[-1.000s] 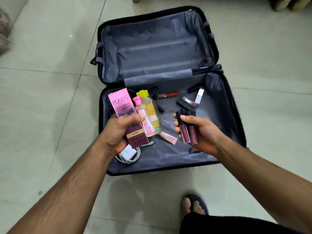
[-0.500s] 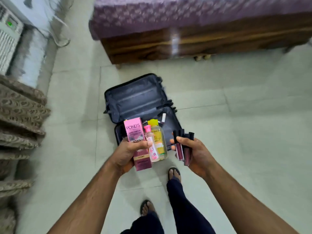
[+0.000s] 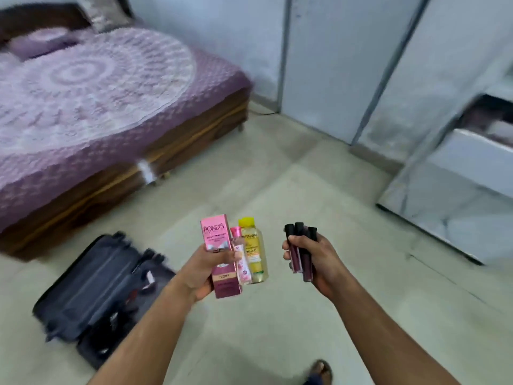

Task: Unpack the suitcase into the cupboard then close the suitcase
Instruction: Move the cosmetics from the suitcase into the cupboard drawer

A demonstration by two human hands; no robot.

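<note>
My left hand grips a pink Pond's box, a small pink-capped bottle and a yellow Garnier bottle together. In my right hand I hold a bunch of dark lip-colour tubes with black caps. The open black suitcase lies on the floor at the lower left, blurred, with a few small items left inside. The pale grey cupboard stands at the right, with an open drawer showing.
A wooden bed with a purple patterned cover fills the upper left. Pale floor tiles stretch between the bed, the suitcase and the cupboard. My sandalled foot shows at the bottom edge.
The view has swung right from the suitcase toward the cupboard. Both hands keep the same items and have risen away from the suitcase, which now sits at the lower left.
</note>
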